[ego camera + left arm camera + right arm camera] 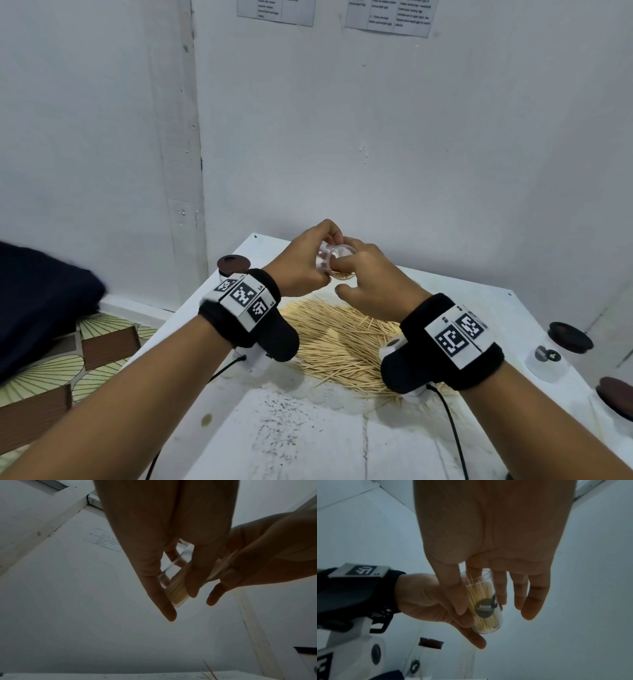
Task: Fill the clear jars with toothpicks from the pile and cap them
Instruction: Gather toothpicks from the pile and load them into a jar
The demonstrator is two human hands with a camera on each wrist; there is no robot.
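Clear plastic jar [334,262], partly filled with toothpicks, is held in the air above the far end of the toothpick pile [342,339], tilted with its open mouth toward the head camera. No cap is seen on it. It is gripped by the left hand [301,265], thumb and fingers [161,595] curled round its wall. The right hand [371,279] is set against the jar's near side; in the right wrist view its thumb and forefinger are seen pinching the jar wall, the other fingers [530,601] hanging straight and apart from it. A dark round label is seen on the jar wall in that view.

The pile is spread on the white bench [308,438], below and nearer than the jar. Left of the pile, at the bench's far-left edge, a jar with a brown cap [233,264] is seen. Right of the pile, near the bench's right edge, two brown caps [570,337] [616,394] and a small white piece [547,356] are noted; what the caps sit on cannot be told.
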